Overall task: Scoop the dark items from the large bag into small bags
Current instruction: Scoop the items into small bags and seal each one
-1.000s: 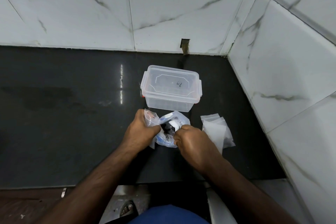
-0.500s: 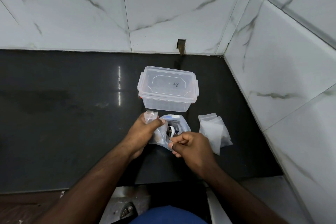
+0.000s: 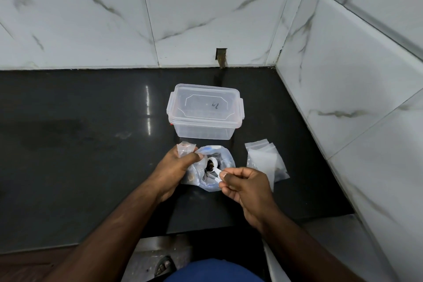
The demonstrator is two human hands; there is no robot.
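The right hand (image 3: 246,186) pinches a white scoop (image 3: 214,167) loaded with dark items (image 3: 209,165), just above the large bag (image 3: 225,162). Left of it, the left hand (image 3: 176,170) grips a small bag (image 3: 185,147). A tilted scoop or slack bag mouth could spill the load onto the counter (image 3: 91,144).

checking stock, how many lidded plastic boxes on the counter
1: the clear plastic box, lid shut, stands on the black counter just beyond the large bag.
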